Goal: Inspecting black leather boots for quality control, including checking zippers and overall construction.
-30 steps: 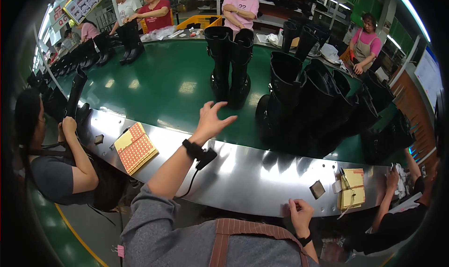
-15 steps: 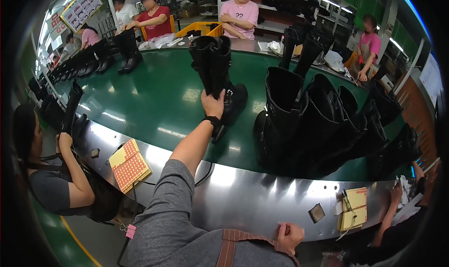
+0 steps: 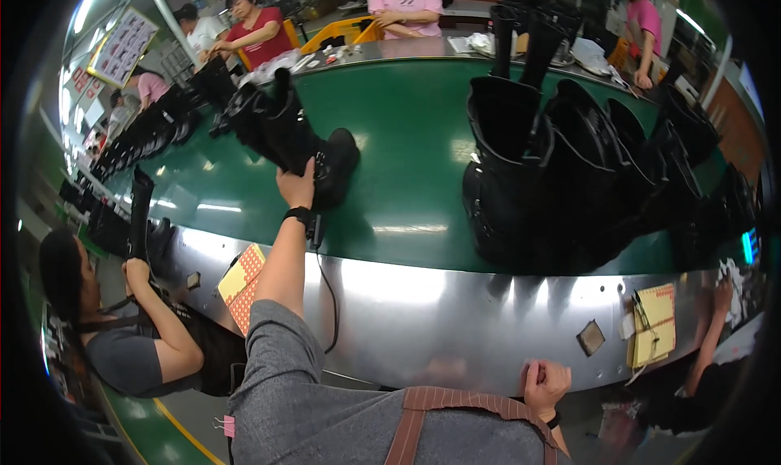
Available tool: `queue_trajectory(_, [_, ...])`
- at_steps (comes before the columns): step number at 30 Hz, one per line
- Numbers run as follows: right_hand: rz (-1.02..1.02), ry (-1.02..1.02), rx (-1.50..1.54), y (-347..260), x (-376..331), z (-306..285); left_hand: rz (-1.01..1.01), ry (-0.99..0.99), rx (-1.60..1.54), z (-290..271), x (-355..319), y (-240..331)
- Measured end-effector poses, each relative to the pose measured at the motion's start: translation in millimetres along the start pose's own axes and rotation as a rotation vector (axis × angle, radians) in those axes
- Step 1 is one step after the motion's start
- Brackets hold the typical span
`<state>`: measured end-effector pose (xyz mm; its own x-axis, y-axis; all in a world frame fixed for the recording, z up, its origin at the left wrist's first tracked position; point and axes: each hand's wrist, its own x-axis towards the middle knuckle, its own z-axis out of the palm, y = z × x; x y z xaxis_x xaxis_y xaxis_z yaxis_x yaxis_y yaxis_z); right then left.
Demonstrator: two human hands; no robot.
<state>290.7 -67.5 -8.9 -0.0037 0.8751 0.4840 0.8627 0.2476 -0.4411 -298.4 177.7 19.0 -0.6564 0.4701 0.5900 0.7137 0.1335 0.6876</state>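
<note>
My left hand (image 3: 297,187) is wrapped round the lower shafts of a pair of black boots (image 3: 277,127) on the green work surface (image 3: 399,131). Their tall shafts lean to the left, and a rounded foot shows to the right of my fingers. A black cable with a dark plug-like end hangs by my left wrist. Low in front of me, over the near metal edge, my right hand (image 3: 547,382) is curled into a loose fist with nothing visible in it.
Several tall black boots (image 3: 508,131) crowd the right side; more line the far left. Yellow sticker sheets (image 3: 242,290), a notepad (image 3: 653,327) and a small dark block (image 3: 591,338) lie on the metal ledge (image 3: 390,302). Co-workers are at both sides and across.
My left hand has carried the boots leftward, and they now lean further left. My right hand stays curled near the metal edge. My view has shifted somewhat.
</note>
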Motion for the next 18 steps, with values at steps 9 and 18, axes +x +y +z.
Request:
queue_trajectory(9, [0.003,0.037,0.060,1,2,-6,-0.258,-0.187,0.335,-20,2,25])
queue_trajectory(18, [-0.035,0.033,0.082,5,-1,-11,0.547,-0.388,-0.197,-75,-178,239])
